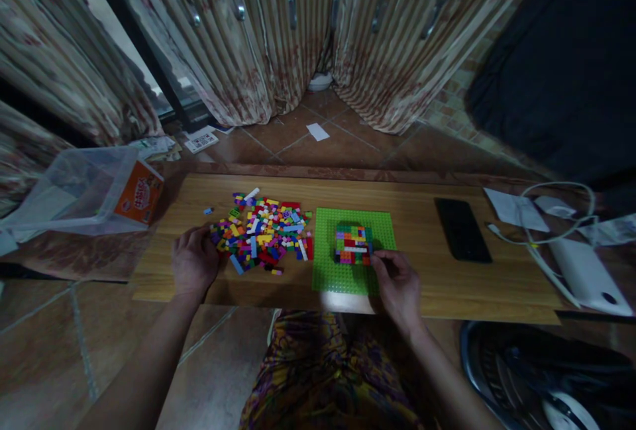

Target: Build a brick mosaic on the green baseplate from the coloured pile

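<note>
Right hand (397, 284) fingertips pinch the brick block (354, 244) on the green baseplate (330, 264); left hand (193, 261), loosely curled and holding nothing visible, touches the loose brick pile (263, 231) left of that baseplate.

The right hand (397, 284) touched the near right corner of the block build (353, 244), which sat on the baseplate (348, 277). Left of that hand lay the brick pile (263, 234), with the left hand (193, 261) at its left edge. A phone (462, 230) lay to the right.
</note>
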Demonstrator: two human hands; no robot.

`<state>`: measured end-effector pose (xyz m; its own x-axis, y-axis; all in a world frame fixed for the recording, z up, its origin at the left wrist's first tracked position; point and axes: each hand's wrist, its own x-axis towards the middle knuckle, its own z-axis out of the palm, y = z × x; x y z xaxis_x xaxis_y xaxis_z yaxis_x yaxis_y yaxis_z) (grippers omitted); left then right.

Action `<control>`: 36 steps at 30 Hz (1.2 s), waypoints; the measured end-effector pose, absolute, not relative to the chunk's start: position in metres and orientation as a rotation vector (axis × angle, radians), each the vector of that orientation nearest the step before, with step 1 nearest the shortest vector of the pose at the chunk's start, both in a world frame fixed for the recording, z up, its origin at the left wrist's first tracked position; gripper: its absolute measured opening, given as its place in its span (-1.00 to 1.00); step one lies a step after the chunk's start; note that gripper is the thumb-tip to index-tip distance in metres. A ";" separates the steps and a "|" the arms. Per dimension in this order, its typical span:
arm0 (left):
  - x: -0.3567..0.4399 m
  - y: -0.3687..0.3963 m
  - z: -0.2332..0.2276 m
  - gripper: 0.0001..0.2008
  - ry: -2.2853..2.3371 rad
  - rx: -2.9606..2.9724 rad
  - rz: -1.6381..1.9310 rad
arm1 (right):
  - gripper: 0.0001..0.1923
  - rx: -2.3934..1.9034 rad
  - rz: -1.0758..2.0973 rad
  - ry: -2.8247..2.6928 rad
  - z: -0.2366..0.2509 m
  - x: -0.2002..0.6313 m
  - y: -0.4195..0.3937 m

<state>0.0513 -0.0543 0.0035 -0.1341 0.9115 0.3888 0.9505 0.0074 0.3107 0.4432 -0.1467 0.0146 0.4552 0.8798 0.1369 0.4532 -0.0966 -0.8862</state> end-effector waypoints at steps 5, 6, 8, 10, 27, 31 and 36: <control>0.052 -0.055 0.004 -0.71 -2.199 -2.011 -0.796 | -0.73 -1.701 0.501 -1.201 0.023 0.440 -0.147; 0.052 -0.055 0.004 -0.71 -2.208 -2.006 -0.800 | -0.74 -1.689 0.485 -1.224 0.026 0.437 -0.147; 0.053 -0.055 0.005 -0.71 -2.216 -2.008 -0.797 | -0.78 -1.648 0.476 -1.293 0.033 0.428 -0.150; 0.053 -0.056 0.005 -0.71 -2.221 -2.016 -0.783 | -0.82 -1.584 0.507 -1.395 0.038 0.415 -0.154; 0.054 -0.058 0.001 -0.71 -2.234 -1.974 -0.812 | -0.79 -1.404 0.559 -2.048 0.028 0.318 -0.137; 0.054 -0.058 0.000 -0.70 -2.236 -1.977 -0.830 | -0.74 -1.460 0.472 -2.048 0.026 0.313 -0.121; 0.054 -0.059 0.001 -0.70 -2.254 -1.973 -0.838 | -0.77 -1.444 0.414 -2.097 0.022 0.300 -0.105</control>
